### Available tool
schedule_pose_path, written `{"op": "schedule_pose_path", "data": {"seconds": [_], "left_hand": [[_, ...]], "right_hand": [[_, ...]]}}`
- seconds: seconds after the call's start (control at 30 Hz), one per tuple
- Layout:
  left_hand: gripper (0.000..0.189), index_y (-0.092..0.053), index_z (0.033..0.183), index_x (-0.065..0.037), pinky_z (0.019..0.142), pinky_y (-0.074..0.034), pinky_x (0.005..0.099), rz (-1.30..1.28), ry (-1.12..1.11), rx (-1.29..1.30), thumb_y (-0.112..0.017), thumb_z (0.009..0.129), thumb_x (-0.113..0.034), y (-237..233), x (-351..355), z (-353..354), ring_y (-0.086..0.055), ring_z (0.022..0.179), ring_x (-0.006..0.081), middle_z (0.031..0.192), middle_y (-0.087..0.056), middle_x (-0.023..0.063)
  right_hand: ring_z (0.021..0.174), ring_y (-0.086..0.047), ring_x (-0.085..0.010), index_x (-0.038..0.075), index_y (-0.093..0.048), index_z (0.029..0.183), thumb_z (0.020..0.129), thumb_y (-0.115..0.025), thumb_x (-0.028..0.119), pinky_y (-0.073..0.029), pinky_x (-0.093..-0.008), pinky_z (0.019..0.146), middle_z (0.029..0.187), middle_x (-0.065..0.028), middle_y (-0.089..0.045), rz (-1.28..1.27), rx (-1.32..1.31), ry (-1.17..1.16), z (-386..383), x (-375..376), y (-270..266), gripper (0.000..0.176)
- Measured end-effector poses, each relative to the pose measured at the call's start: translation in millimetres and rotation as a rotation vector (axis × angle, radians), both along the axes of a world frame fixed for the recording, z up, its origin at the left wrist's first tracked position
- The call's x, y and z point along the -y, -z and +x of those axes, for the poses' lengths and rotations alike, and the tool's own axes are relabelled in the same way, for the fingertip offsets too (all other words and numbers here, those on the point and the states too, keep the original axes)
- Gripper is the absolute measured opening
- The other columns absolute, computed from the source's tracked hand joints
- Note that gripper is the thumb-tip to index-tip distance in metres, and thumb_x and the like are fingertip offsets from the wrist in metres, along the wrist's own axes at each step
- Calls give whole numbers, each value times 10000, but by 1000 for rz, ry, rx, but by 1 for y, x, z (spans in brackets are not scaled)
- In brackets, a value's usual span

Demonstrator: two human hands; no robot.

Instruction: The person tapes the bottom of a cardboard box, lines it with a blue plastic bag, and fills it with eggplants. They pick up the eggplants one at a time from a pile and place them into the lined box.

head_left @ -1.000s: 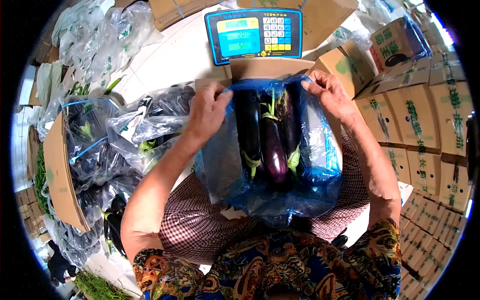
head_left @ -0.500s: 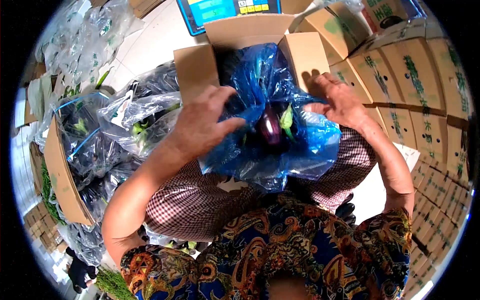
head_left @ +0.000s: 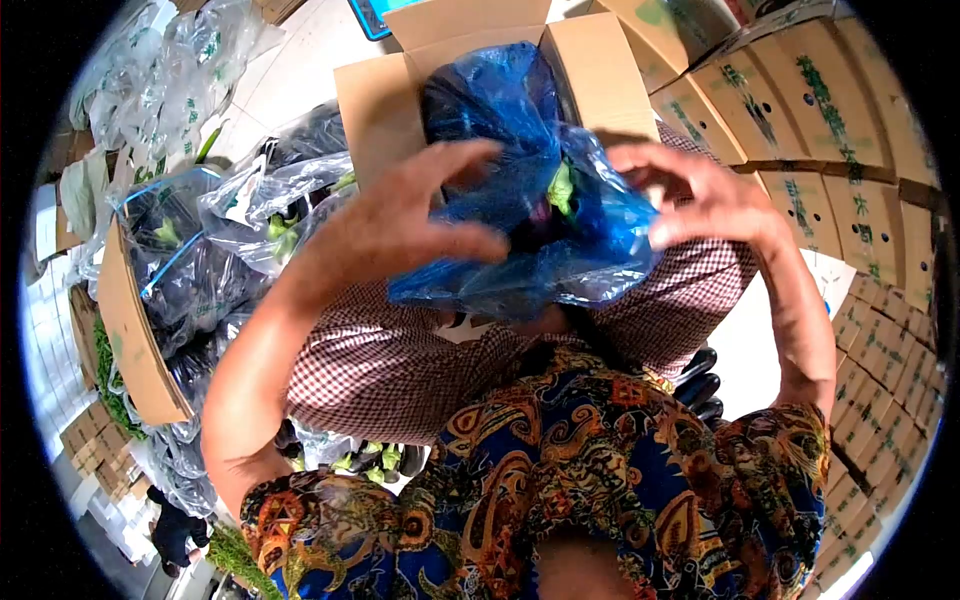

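A blue plastic bag (head_left: 490,270) lines an open cardboard box (head_left: 375,115) in front of my lap. In the bag's mouth, the green cap of an eggplant (head_left: 561,188) shows, with most of the dark fruit hidden by film and shadow. My left hand (head_left: 405,210) hovers over the bag's left side, slightly blurred, thumb and fingers spread. On the opposite side, my right hand (head_left: 705,195) curves around the bag's edge with fingers apart. Its thumb is close to the film; whether it touches cannot be made out.
Bagged eggplants fill a cardboard carton (head_left: 135,340) at the left. Stacked printed boxes (head_left: 800,110) line the right. Loose eggplants (head_left: 697,385) lie right of my lap, others (head_left: 380,460) to its left. A blue-edged device (head_left: 370,18) shows beyond the box. A person (head_left: 178,535) is at lower left.
Both hands have shifted slightly, still spread. The bag's near edge has risen inward, covering most of the purple eggplant seen before. The view has tilted, so the box and scale sit higher in frame.
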State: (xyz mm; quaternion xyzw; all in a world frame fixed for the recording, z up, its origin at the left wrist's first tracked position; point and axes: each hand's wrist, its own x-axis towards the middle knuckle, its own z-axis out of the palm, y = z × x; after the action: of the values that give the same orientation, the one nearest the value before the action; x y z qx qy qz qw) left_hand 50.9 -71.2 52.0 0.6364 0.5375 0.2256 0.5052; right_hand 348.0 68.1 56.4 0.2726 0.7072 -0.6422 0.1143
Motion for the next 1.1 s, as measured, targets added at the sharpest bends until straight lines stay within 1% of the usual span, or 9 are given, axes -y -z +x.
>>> {"op": "schedule_pose_path", "data": {"seconds": [0.1,0.17,0.27,0.4,0.53,0.67,0.8,0.97,1.1], "left_hand": [[796,-324,1365,28,854,-472,408,135,308,-377,-734,747,-263,24,41,-18,-495,1114,325,1191,-479,215],[576,-464,1257,20,832,-464,447,-17,358,-460,-691,776,-203,36,52,-11,-542,1034,357,1059,-546,234],[249,-596,1021,1,812,-473,432,-26,410,-513,-612,789,-88,43,53,-3,-610,912,328,873,-596,233],[229,-599,1025,-6,750,-468,375,-196,224,-21,-536,830,-109,19,30,-15,-587,801,248,839,-615,134],[318,-575,1159,-27,830,-482,311,-282,8,173,-545,867,-150,23,-15,-6,-567,965,161,1092,-619,44],[307,-578,1147,-44,782,-506,330,-310,-264,196,-564,873,-183,66,-71,24,-577,929,151,1024,-619,41],[233,-598,1065,-25,701,-541,325,-341,-536,375,-584,865,-145,106,-98,24,-582,859,154,947,-609,38],[241,-598,1082,-65,726,-518,300,-187,-528,285,-579,884,-201,95,-93,10,-601,858,146,944,-631,30],[225,-614,1044,-35,750,-520,298,52,-469,243,-565,892,-192,68,-109,6,-622,863,159,931,-641,50]], "right_hand": [[1149,-529,-370,63,-353,1402,696,-760,501,-463,-441,986,1347,-223,-454,503,-159,-313,16,31,24,925],[851,-578,-240,25,-614,1080,810,-691,375,-507,-413,746,960,-99,-599,190,245,-243,-3,51,15,449],[674,-534,-179,28,-642,859,824,-671,249,-458,-380,575,785,-36,-555,507,-248,-162,-8,53,38,226],[612,-557,-135,10,-621,814,815,-623,17,-444,-287,526,637,-47,-546,330,-258,-76,-10,32,21,7],[516,-450,-64,55,-572,788,915,-517,62,-373,-221,486,590,21,-473,-6,-57,271,-48,11,30,138],[586,-472,-71,23,-567,916,943,-514,102,-381,-174,479,715,-7,-522,-463,-343,653,-95,-23,90,99],[899,-611,-187,14,-558,1192,858,-660,307,-496,-317,803,970,-108,-650,394,-237,643,-82,-41,81,456],[1113,-562,-321,-101,-407,1281,677,-802,457,-437,-378,988,1186,-251,-572,515,29,425,-56,-9,65,912],[1086,-579,-337,-85,-378,1300,699,-798,434,-454,-366,958,1134,-253,-588,475,123,402,-89,25,69,899]]}}
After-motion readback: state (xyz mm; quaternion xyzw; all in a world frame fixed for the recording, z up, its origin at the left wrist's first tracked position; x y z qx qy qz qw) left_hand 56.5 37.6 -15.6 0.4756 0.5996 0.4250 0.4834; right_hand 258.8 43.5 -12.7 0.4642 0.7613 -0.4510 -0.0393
